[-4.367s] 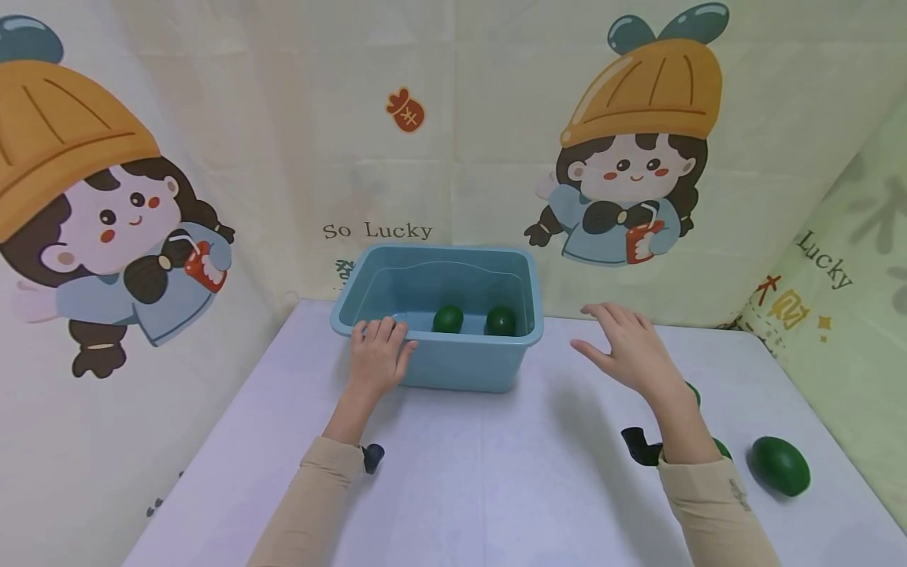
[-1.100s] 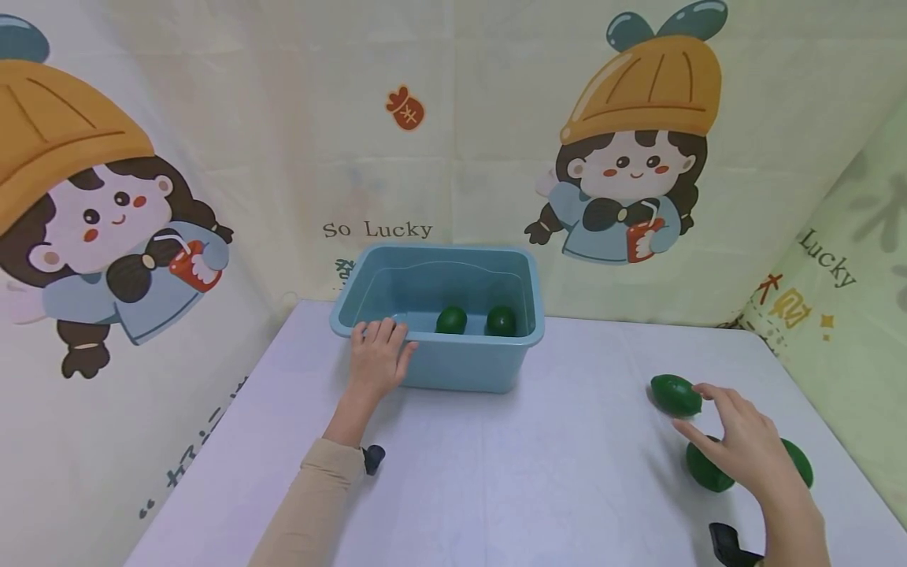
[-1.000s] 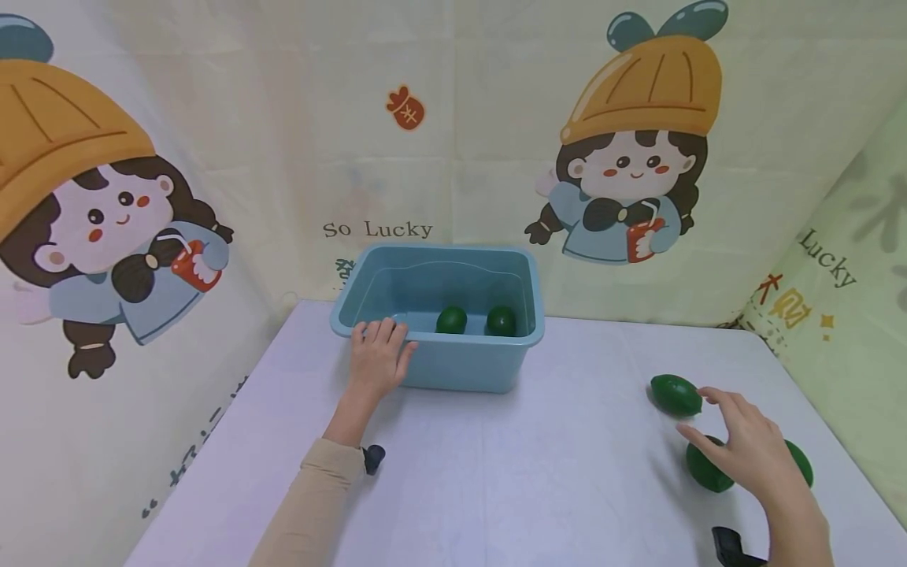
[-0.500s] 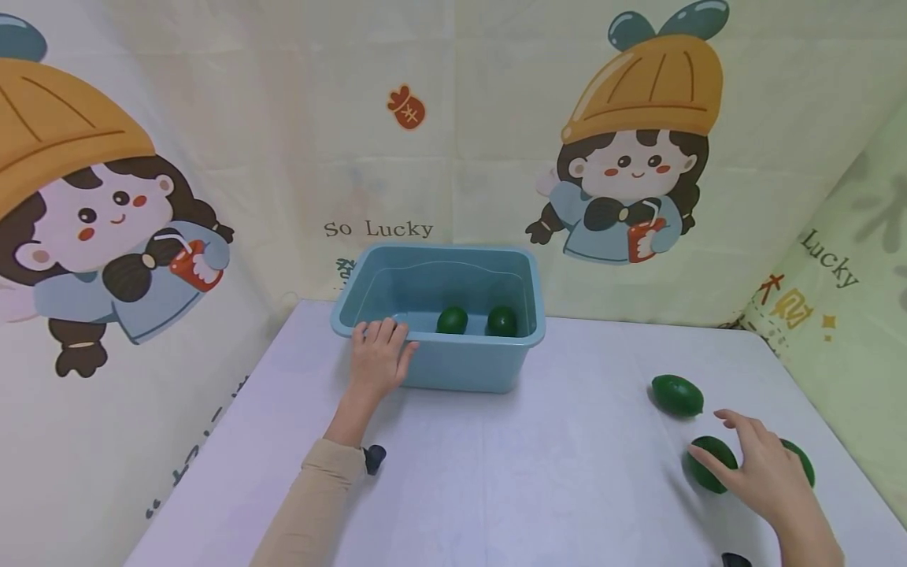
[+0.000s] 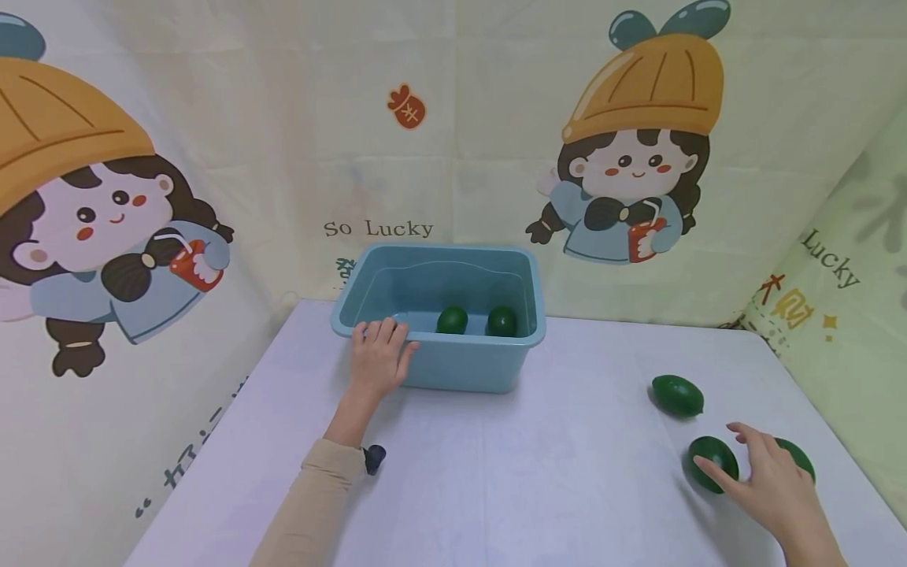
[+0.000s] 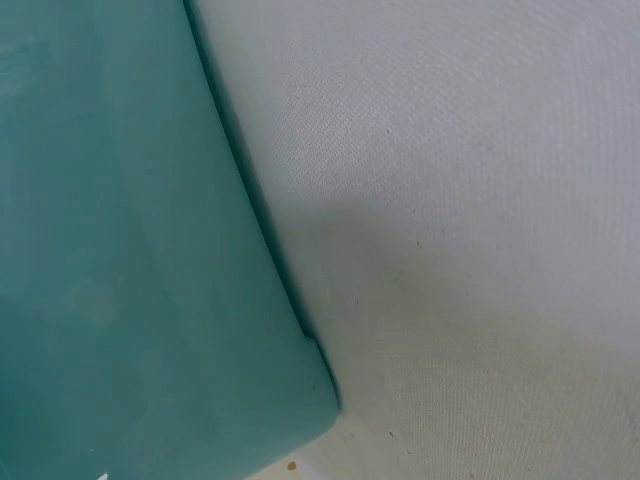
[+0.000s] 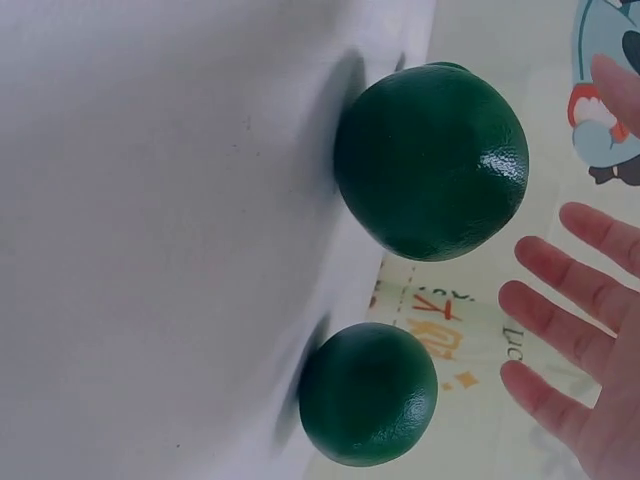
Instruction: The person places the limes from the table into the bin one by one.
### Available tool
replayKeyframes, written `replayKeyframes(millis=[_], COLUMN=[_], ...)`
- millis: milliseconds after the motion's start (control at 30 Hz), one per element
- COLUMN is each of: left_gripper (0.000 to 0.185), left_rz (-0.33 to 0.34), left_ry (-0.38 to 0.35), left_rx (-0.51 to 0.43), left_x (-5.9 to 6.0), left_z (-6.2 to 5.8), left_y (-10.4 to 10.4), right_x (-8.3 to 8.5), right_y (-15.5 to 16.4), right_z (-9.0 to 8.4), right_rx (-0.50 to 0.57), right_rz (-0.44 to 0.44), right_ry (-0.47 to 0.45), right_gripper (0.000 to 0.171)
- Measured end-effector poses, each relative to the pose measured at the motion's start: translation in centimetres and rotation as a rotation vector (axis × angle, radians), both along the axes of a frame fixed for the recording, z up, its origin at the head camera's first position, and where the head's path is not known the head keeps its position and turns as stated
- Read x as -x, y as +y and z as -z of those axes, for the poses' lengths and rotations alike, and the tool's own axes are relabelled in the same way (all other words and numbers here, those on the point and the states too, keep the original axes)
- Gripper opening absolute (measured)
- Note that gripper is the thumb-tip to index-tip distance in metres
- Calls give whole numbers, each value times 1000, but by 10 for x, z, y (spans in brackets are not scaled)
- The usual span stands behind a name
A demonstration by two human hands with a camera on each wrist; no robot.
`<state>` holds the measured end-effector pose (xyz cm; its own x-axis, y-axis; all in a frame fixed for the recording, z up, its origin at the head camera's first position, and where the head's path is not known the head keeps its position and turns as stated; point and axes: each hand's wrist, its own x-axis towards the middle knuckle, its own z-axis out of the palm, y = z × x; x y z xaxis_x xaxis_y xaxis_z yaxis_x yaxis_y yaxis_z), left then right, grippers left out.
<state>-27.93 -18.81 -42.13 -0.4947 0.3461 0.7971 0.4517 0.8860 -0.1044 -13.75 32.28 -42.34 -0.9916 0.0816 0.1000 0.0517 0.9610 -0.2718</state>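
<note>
A blue plastic bin (image 5: 453, 366) stands at the back of the table, with two green limes (image 5: 452, 320) inside. My left hand (image 5: 377, 364) holds its front rim, fingers over the edge and thumb outside. The left wrist view shows only the bin's wall (image 6: 140, 250) and the tabletop. On the right side of the table lie three more limes. My right hand (image 5: 768, 480) hovers with spread fingers above the near lime (image 5: 712, 465), and partly covers the right lime (image 5: 797, 458). Farther back sits another lime (image 5: 678, 396). The right wrist view shows a gap between that hand (image 7: 590, 330) and the large lime (image 7: 430, 160).
A white cloth covers the table (image 5: 553, 472). Printed cloth (image 5: 489, 157) hangs behind and along both sides, close behind the bin. A small black piece (image 5: 374, 459) shows at my left wrist.
My right hand has moved from beside the bin to the limes at the right, then drawn back toward me from the far one. My left hand stays on the rim.
</note>
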Motion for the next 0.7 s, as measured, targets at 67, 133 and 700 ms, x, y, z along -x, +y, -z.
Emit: replayKeyframes(millis=[67,133,700], left_gripper=[47,46,49], left_rz=[2,4,0], left_ry=[3,4,-43], left_rx=[-1,-1,-1], left_x=[0,0,-1], left_z=[-1,-1,-1], left_y=[0,1,0], right_x=[-1,-2,-2], right_y=[1,2,8], right_z=[1,2,12], right_rx=[2,4,31], right_rz=[7,9,33], right_ry=[-8,-19,-188], right_gripper=[77,76,85])
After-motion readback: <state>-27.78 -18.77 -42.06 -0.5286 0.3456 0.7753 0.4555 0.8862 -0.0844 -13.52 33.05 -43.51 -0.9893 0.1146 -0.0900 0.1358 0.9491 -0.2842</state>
